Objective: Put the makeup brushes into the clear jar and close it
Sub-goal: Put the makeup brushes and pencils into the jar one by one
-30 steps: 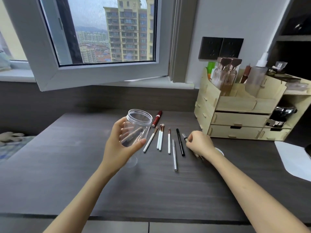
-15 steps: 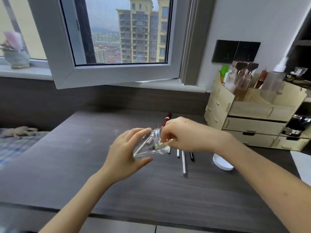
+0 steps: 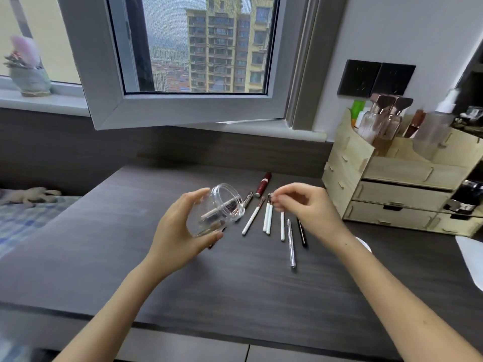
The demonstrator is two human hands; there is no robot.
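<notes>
My left hand grips the clear jar, tilted with its open mouth toward the right; at least two brushes lie inside it. Several brushes remain in a row on the dark table: white-handled ones, a silver stick and a black one. My right hand hovers over the row, fingers loosely curled, their tips by the heads of the white brushes, which lie flat. The white lid peeks out behind my right forearm.
A red tube lies behind the row. A wooden drawer organizer with bottles stands at the right. An open window sash overhangs the table's back. A white sheet sits at the right edge; a bed lies left.
My right hand carried a brush from the row into the jar's mouth, let it go and drew back over the row. The left hand tipped the jar toward the right.
</notes>
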